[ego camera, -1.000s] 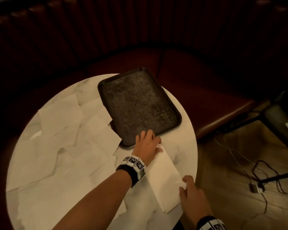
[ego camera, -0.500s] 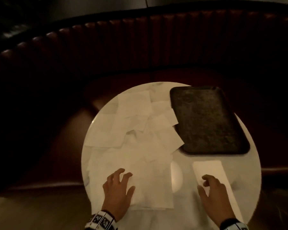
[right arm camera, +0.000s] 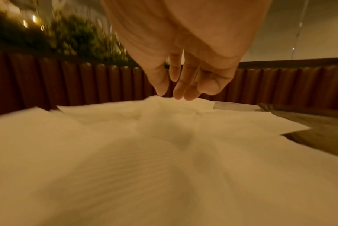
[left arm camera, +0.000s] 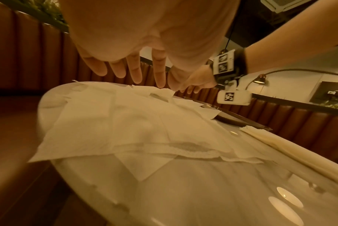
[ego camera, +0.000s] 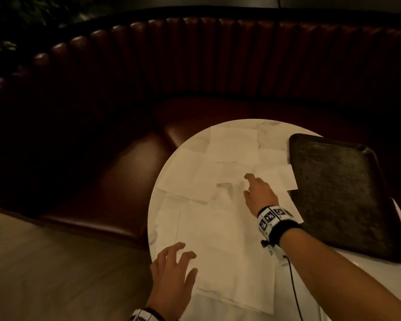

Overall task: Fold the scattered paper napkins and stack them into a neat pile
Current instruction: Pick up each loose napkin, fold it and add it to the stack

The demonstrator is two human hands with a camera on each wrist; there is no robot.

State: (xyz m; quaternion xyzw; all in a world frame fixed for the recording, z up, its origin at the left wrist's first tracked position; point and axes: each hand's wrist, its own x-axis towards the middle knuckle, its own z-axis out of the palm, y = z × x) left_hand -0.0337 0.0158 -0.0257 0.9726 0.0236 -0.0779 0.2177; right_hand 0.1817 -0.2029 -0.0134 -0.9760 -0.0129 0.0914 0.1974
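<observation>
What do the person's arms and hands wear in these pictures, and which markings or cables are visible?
Both arms are bare, with no sleeves. The right hand has a black wristband carrying white blocks with black square-pattern markers, and a thin black cable hangs from it. At the left hand only the edge of a similar marked band shows.

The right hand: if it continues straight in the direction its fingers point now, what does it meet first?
Most likely the raised napkin just below the fingertips of the right hand; beyond lie more loose napkins. Contact is unclear.
</observation>
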